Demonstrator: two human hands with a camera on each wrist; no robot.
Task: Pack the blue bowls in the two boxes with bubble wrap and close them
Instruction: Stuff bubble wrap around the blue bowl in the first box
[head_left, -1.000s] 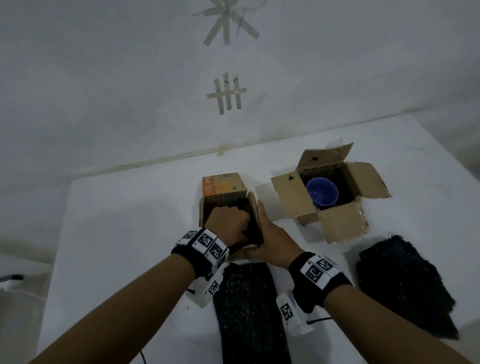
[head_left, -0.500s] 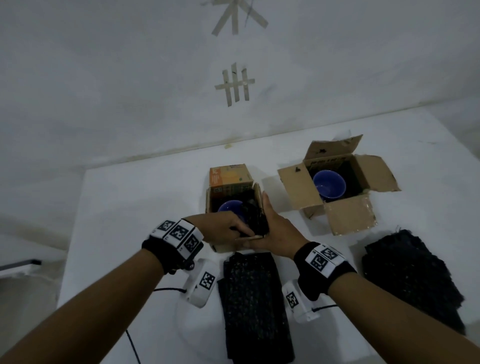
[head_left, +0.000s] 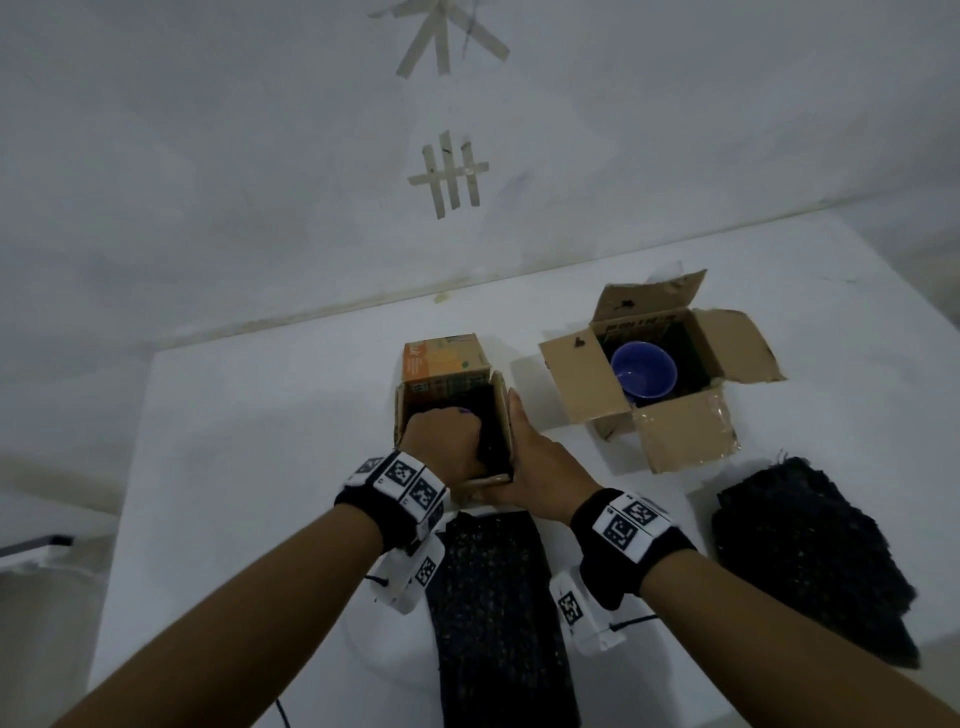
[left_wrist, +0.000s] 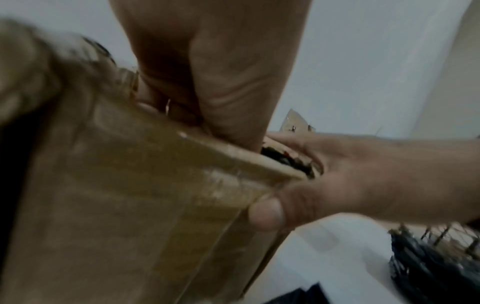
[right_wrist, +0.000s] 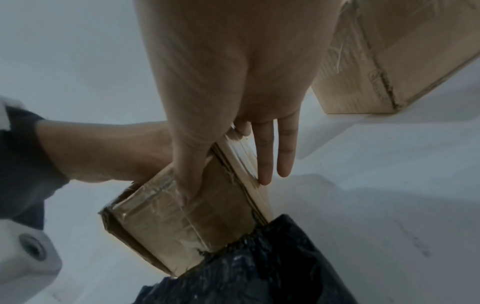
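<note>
A small cardboard box (head_left: 415, 415) with an orange far flap stands mid-table. My left hand (head_left: 441, 441) is curled down inside it on black bubble wrap (head_left: 491, 431); only a sliver of the blue bowl (head_left: 464, 411) shows past the knuckles. My right hand (head_left: 524, 457) braces the box from outside. Its straight fingers (right_wrist: 265, 156) lie along the right wall and the thumb (left_wrist: 265, 214) presses the near corner. To the right, a bigger box (head_left: 587, 379) stands with its flaps spread, and a second blue bowl (head_left: 644, 370) sits in it on dark wrap.
A long black bubble wrap sheet (head_left: 493, 613) lies on the white table (head_left: 260, 467) right behind the small box, between my forearms. Another dark sheet (head_left: 810, 561) lies in front of the open box. A wall bounds the table's far edge.
Half a second ago my left hand was at the near rim pinching the wrap, and the bowl showed. Now that hand is pushed down into the box over the bowl. The right hand stayed.
</note>
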